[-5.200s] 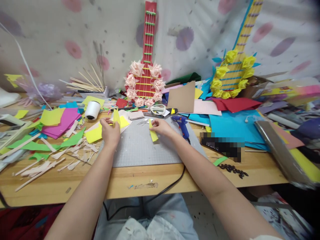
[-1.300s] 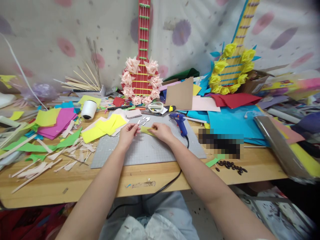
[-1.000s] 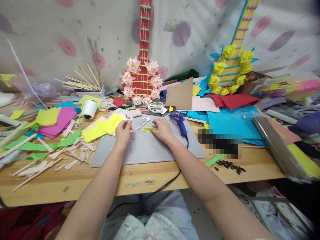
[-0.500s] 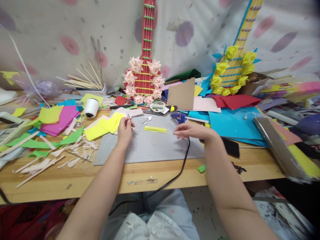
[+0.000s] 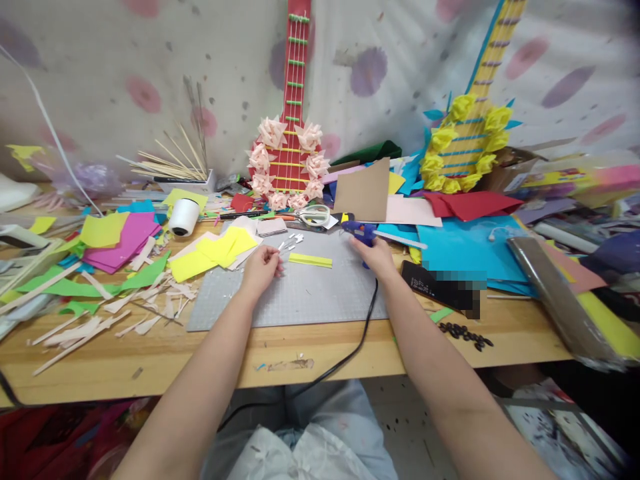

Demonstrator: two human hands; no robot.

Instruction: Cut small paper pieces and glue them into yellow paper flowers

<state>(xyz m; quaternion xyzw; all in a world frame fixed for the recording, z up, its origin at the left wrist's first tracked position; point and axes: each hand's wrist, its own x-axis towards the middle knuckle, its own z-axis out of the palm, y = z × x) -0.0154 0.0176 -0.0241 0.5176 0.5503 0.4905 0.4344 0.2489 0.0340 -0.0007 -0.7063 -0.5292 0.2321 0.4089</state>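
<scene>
Wooden worktable (image 5: 150, 363), spanning the view, strewn with paper offcuts. Grey cutting mat (image 5: 300, 297), centre of table, bearing both hands. Blue paper sheet (image 5: 460, 250), at 3 o'clock of the mat, partly under other items. Red paper guitar (image 5: 290, 133) with pink paper flowers, upright against the wall at 12 o'clock of the mat. Yellow-flowered paper guitar (image 5: 470, 133), leaning at 1 o'clock. Magenta paper stack (image 5: 125, 243), at 9 o'clock, well apart from the mat. Yellow paper sheets (image 5: 215, 253), overlapping the mat's 10 o'clock corner. Dark phone (image 5: 425, 283), partly blurred out, just beside the mat at 3 o'clock. Right hand (image 5: 375, 257), at the mat's 2 o'clock corner, fingers curled down around the grip of the blue glue gun (image 5: 363, 232), whose nozzle end shows beyond the knuckles at 12 o'clock of the hand; black cord (image 5: 367, 320) trails toward 6 o'clock over the table edge. Left hand (image 5: 260, 270), on the mat at 11 o'clock, thumb and forefinger pinched shut on a small white sliver (image 5: 277, 250). White thread spool (image 5: 184, 219), at 10 o'clock of the left hand. Scissors (image 5: 313, 215), at 12 o'clock of the mat's far edge. Folded yellow strip (image 5: 310, 260), flat on the mat between the two hands, touching neither. Loose white slivers (image 5: 293, 239), at 11 o'clock of the strip.
</scene>
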